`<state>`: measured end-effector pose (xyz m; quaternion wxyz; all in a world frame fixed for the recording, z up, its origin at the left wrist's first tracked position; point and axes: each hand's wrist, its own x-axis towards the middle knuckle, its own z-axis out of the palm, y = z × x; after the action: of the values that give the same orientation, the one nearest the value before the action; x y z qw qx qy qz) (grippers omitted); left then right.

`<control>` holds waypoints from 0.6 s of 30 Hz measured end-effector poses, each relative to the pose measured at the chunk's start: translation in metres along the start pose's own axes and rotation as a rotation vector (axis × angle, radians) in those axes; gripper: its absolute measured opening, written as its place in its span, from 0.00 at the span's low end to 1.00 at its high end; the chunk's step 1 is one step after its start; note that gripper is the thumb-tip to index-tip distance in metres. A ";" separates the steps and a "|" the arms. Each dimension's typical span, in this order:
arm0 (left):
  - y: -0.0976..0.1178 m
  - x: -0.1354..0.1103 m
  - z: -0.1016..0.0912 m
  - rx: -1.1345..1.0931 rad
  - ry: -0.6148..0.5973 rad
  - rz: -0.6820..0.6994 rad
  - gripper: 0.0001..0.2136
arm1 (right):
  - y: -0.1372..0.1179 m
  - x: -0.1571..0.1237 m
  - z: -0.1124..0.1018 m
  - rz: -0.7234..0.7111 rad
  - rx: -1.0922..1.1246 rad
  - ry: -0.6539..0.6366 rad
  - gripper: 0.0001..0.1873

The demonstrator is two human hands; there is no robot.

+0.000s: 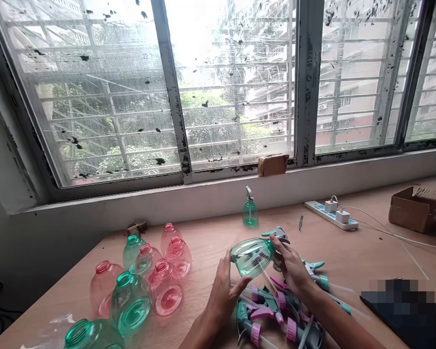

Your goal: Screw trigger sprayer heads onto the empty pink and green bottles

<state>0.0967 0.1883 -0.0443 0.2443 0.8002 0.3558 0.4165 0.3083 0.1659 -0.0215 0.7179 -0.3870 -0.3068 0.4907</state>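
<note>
A clear green bottle (249, 257) is held tilted above the table, its neck pointing right. My left hand (223, 288) is closed around the base end. At the neck, my right hand (290, 264) grips a grey and teal trigger spray head (279, 233); my fingers partly hide the join, and I cannot tell how far it is seated. Below both hands lies a pile of loose spray heads with pink collars (256, 334) and teal collars (324, 282), some with thin tubes.
Several open pink bottles (167, 295) and green bottles (131, 305) stand at the left. Behind my hands is a green bottle with a sprayer (250, 213). Toward the right are a power strip (343, 220), a cardboard box (412, 213) and a partly blurred dark object (396, 315).
</note>
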 end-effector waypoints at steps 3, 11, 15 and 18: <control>0.000 -0.001 0.001 0.088 0.025 0.045 0.40 | 0.000 0.003 -0.001 0.014 0.021 0.003 0.23; 0.006 0.000 -0.006 0.329 0.090 0.253 0.39 | -0.008 0.002 -0.002 0.002 0.028 -0.042 0.25; 0.003 0.000 -0.004 0.504 0.105 0.368 0.42 | -0.008 0.001 -0.001 -0.041 -0.029 -0.028 0.25; -0.001 -0.001 -0.001 0.493 0.122 0.318 0.43 | -0.006 -0.001 0.002 -0.108 -0.110 -0.030 0.24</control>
<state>0.0947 0.1884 -0.0447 -0.0475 0.8545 0.3305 0.3980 0.3088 0.1644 -0.0152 0.7161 -0.4015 -0.3646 0.4393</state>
